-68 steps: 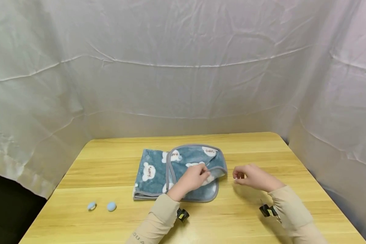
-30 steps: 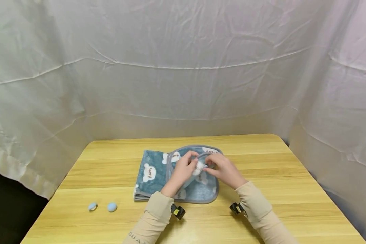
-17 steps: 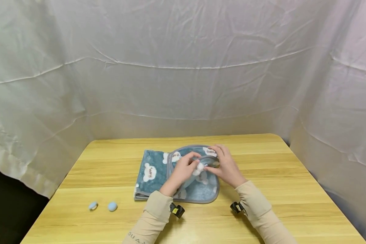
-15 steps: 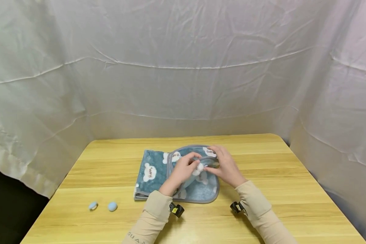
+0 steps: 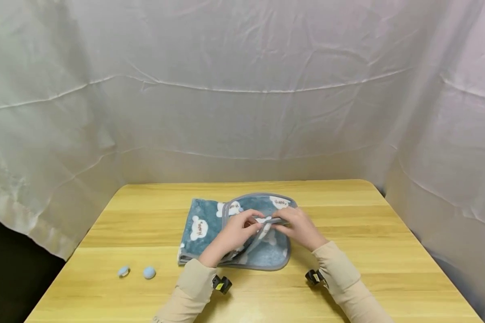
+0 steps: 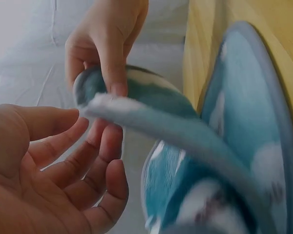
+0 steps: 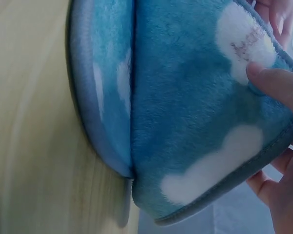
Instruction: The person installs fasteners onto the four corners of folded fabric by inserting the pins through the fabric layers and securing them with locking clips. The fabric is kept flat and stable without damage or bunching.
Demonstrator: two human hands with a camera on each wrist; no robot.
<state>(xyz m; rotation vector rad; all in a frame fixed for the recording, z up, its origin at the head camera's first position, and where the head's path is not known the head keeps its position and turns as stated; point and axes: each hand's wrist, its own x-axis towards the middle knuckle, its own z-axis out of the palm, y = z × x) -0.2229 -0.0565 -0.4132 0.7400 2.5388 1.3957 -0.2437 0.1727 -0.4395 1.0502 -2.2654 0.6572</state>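
Blanket printed "Happy", right fingers pinching, left fingers at edge

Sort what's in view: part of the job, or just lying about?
In the job: patterned blanket; right hand, pinching it; left hand, at its raised edge; small blue piece under the right thumb.

Lying about, untouched on the wooden table: tilted pale-blue piece; round pale-blue piece. Possibly for the same job.

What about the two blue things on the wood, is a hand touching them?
No, the two blue things lie on the table, apart from the left hand and right hand.
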